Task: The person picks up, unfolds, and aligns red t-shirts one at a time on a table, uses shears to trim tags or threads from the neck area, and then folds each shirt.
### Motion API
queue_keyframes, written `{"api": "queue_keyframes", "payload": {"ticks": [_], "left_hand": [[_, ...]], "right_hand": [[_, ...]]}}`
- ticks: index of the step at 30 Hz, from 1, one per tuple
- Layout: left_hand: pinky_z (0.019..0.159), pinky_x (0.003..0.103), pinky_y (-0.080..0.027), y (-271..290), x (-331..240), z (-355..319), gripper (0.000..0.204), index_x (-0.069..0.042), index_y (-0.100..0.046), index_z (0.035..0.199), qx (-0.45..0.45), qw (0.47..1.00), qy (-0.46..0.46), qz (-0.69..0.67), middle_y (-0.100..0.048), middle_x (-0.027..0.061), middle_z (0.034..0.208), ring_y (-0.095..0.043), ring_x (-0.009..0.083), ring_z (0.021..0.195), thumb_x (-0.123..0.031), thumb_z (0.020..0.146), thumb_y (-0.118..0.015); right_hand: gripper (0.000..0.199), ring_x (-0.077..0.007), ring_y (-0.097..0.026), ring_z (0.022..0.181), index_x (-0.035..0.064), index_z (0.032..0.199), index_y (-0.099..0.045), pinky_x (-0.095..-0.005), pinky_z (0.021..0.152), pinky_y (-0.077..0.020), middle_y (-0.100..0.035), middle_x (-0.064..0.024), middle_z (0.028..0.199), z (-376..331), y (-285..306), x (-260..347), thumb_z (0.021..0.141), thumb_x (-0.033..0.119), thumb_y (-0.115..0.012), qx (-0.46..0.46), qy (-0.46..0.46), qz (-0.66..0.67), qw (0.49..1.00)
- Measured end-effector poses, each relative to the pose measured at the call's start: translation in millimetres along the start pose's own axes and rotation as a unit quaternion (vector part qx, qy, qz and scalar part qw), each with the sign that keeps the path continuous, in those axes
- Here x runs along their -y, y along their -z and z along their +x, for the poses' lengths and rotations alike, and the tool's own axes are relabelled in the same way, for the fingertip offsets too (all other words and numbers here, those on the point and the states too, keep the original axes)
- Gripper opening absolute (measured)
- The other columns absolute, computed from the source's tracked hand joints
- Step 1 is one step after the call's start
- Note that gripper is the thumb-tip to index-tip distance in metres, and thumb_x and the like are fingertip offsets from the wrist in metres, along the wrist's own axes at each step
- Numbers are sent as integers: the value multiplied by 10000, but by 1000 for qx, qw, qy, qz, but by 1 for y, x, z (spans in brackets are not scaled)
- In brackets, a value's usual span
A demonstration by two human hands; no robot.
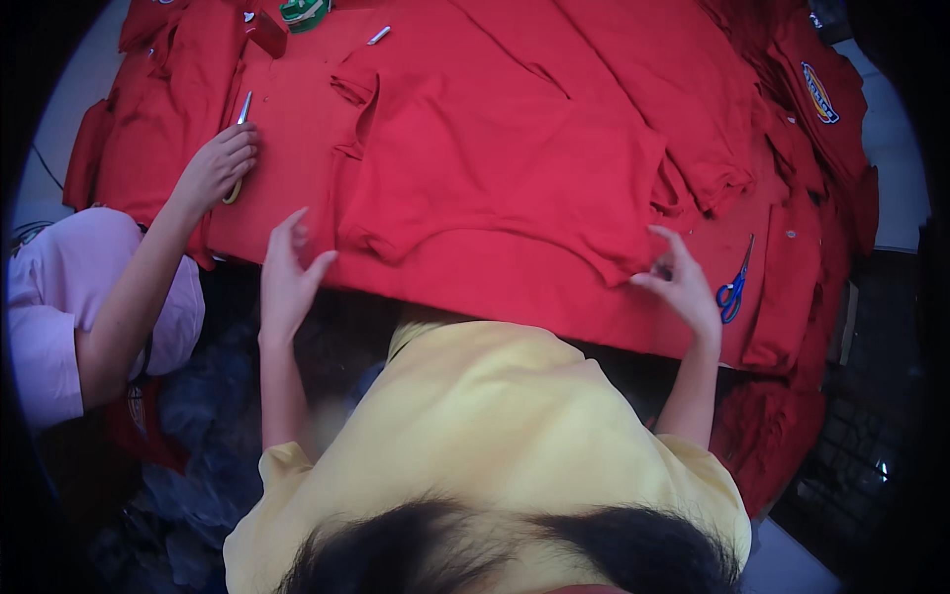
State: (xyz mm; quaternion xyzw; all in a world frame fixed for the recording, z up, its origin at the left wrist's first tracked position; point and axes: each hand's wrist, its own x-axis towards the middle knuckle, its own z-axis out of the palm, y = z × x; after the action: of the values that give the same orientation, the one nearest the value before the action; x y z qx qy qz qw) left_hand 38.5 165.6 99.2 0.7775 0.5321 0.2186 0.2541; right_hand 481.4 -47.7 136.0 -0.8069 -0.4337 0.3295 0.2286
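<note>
A red garment [495,168], looking like a sweatshirt, lies spread in front of me, with a curved edge toward me. My left hand [288,277] is raised beside its left side, thumb and fingers apart, with nothing in it. At the garment's near right corner, my right hand [683,282] pinches the cloth between thumb and a bent finger, while the index finger stays stretched out. Blue-handled scissors [733,292] lie just right of that hand.
Red cloth covers the table [475,272], with more red garments [653,89] piled behind and at right. At left, another person's hand [220,163] rests on yellow-handled scissors [243,109]. A green object [303,12], a red block [265,35] and a small white piece [379,36] lie at the back.
</note>
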Motion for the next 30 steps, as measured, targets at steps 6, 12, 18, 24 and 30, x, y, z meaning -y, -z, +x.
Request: {"api": "queue_keyframes", "payload": {"ticks": [6, 12, 18, 24, 30], "left_hand": [[920, 418, -415, -54, 1, 63, 671, -9, -381, 1361, -63, 995, -29, 68, -504, 188, 1166, -498, 347, 1087, -247, 817, -694], [803, 385, -440, -62, 0, 75, 332, 13, -573, 1026, -77, 994, 28, 66, -586, 165, 963, -564, 300, 925, -272, 867, -637], [715, 326, -442, -68, 7, 61, 176, 28, -539, 943, -41, 990, -47, -129, -554, 135, 801, -557, 200, 778, -124, 886, -605], [767, 205, -427, 23, -55, 94, 111, -63, -552, 1003, -160, 836, -28, -523, -522, -29, 867, -517, 59, 806, -81, 903, -596], [854, 220, -404, 40, -38, 118, 258, 32, -586, 1143, -53, 921, -38, -385, -617, 60, 983, -550, 97, 927, -64, 903, -577]], "right_hand": [[495, -212, -601, 773, 81, 1218, -471, -335, 704, -493, -607, -136, 876, 51, 4, -46, 790, 156, -707, -230, 7, 397, 889], [473, -323, -525, 1017, 69, 1221, -481, -446, 826, -430, -511, -176, 1115, 45, 7, -107, 825, 250, -667, -465, -40, -297, 833], [162, -360, -557, 877, 37, 898, -573, -447, 760, -455, -582, -166, 870, 27, -28, -60, 812, 167, -617, -300, -27, -218, 928], [75, -72, -487, 500, 86, 911, -534, -232, 426, -415, -538, 14, 716, 1, 44, 38, 892, 132, -590, -242, 121, 421, 865], [204, -46, -492, 531, 44, 1091, -541, -198, 443, -409, -537, 19, 748, 5, 75, 21, 891, 60, -575, -246, 87, 473, 841]]}}
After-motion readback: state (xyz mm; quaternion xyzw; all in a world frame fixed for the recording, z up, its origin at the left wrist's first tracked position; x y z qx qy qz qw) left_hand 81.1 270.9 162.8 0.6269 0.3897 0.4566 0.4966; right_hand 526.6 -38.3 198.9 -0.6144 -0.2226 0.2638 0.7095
